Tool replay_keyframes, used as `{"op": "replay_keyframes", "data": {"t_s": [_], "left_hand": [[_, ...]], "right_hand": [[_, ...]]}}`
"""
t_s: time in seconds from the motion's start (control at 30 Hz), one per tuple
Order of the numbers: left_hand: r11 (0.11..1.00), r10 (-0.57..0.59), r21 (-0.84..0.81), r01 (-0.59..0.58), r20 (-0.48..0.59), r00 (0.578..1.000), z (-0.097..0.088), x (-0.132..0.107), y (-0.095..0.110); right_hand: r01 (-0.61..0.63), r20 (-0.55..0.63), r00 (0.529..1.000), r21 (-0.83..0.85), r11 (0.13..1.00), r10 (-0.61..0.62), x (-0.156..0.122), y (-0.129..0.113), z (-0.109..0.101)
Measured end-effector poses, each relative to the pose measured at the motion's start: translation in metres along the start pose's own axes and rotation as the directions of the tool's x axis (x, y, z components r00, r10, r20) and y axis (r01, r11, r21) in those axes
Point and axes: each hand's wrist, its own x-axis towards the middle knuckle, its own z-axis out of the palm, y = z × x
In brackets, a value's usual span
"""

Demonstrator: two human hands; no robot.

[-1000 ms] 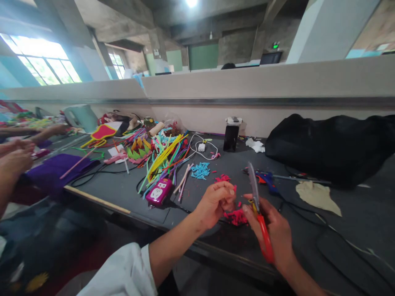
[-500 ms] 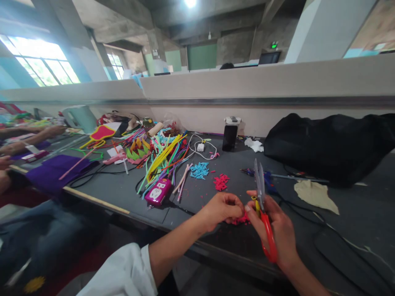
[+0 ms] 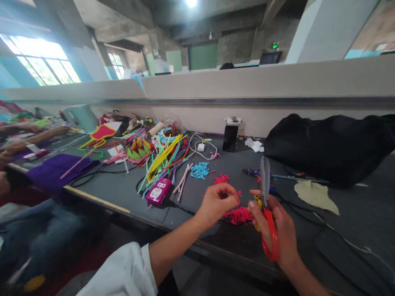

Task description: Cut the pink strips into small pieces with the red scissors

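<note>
My right hand (image 3: 279, 230) is wrapped around red-handled scissors (image 3: 270, 236), whose blades point up and away from me. A small yellow object (image 3: 258, 200), its kind unclear, shows between the thumb and fingers of that same hand. To its left, my left hand (image 3: 216, 203) is closed in a pinch just above the table. Small red bits show near its fingertips, but whether it holds one I cannot make out. A pile of short red fuzzy pieces (image 3: 239, 215) lies between the hands. Beyond are a smaller red pile (image 3: 221, 179) and a blue pile (image 3: 199, 170).
Bundled coloured pipe cleaners (image 3: 165, 158) and a magenta power socket (image 3: 159, 192) lie left. A phone (image 3: 230, 138) leans upright at the back. At right are a black bag (image 3: 327, 148), a glue gun (image 3: 251, 172) and cables. Another person's arms (image 3: 33, 142) are at far left.
My left hand has moved left, away from my right hand, uncovering more of the near red pile. The scissors have turned slightly and shifted a little to the right.
</note>
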Motion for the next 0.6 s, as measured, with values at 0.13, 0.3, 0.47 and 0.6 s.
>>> {"op": "replay_keyframes", "data": {"t_s": [0.13,0.3,0.47,0.6], "left_hand": [[0.875,-0.065,-0.482,0.037,-0.043,0.997,-0.008,0.008,0.007],[0.763,-0.064,-0.646,0.026,-0.036,0.997,-0.009,0.007,0.011],[0.755,-0.067,-0.656,0.019,-0.048,0.997,-0.007,0.003,0.01],[0.753,-0.045,-0.658,0.01,-0.036,0.998,-0.007,0.003,0.01]], "right_hand": [[0.055,0.116,0.992,0.0,0.998,-0.055,-0.009,0.008,0.014],[0.131,0.164,0.979,-0.028,0.991,-0.125,-0.022,0.013,0.031],[0.169,0.165,0.974,-0.085,0.982,-0.153,-0.026,0.015,0.035],[0.194,0.164,0.971,-0.107,0.975,-0.175,-0.026,0.016,0.035]]}}
